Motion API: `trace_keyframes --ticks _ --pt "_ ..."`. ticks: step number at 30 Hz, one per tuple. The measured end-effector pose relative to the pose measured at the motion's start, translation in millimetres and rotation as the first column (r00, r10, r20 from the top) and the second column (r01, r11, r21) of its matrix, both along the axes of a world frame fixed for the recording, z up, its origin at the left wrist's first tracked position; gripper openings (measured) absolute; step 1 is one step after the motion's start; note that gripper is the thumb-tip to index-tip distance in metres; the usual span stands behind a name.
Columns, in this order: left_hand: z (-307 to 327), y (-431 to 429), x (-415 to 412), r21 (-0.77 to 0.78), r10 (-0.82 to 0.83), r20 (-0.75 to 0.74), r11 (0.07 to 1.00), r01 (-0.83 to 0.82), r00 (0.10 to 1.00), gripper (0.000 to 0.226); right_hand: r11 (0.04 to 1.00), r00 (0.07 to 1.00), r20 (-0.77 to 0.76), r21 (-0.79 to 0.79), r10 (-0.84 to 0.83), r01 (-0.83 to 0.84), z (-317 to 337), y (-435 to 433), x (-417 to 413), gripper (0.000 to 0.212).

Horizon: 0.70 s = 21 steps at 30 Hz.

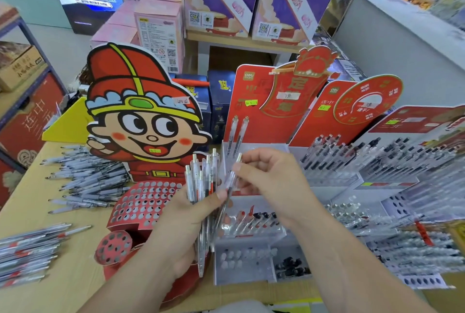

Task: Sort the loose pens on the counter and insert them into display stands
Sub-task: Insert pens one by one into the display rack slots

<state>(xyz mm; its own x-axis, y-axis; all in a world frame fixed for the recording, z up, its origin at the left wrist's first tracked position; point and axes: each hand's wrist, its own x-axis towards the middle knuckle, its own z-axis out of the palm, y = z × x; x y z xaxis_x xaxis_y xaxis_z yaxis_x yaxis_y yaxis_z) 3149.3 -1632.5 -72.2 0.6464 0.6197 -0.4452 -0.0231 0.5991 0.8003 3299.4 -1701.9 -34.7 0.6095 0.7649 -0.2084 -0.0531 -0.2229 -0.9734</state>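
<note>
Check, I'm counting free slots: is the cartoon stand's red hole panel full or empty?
Empty where visible: the red hole panel shows bare holes, no pens stand in it.

the pens are clear, glossy plastic with shiny metal tips. the worktop is pale wood grain, smooth and matt. the cartoon stand looks like printed card with a slight sheen. the tiered racks are clear plastic.
</note>
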Motion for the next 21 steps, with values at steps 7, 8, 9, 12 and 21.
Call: trace_keyframes --ticks 7,8,9,12,21 --pt "-5.8 4.5 1.2 -0.167 0.083 0.002 0.983 -0.082 0.997 0.036 0.928 0.868 0.374 0.303 -0.326 0.218 34.6 0.5 43.8 0.01" --pt "-6.4 4.8 0.7 -0.172 0.086 0.006 0.981 -0.084 0.996 0.035 0.921 0.828 0.436 0.316 -0.353 0.226 34.1 2.2 47.2 0.011" --pt "-6.7 5.0 0.6 -0.175 0.088 0.01 0.981 -0.085 0.996 0.034 0.918 0.79 0.489 0.322 -0.37 0.231 32.8 4.6 49.4 0.012" --pt "-8.6 6.5 -0.3 -0.172 0.081 0.022 0.982 -0.076 0.996 0.032 0.92 0.716 0.585 0.316 -0.381 0.231 24.2 14.5 51.2 0.017" --pt "-14.9 10.6 -5.0 -0.135 0.075 0.007 0.988 -0.073 0.997 0.025 0.951 0.584 0.75 0.235 -0.309 0.201 0.4 35.3 45.9 0.014"
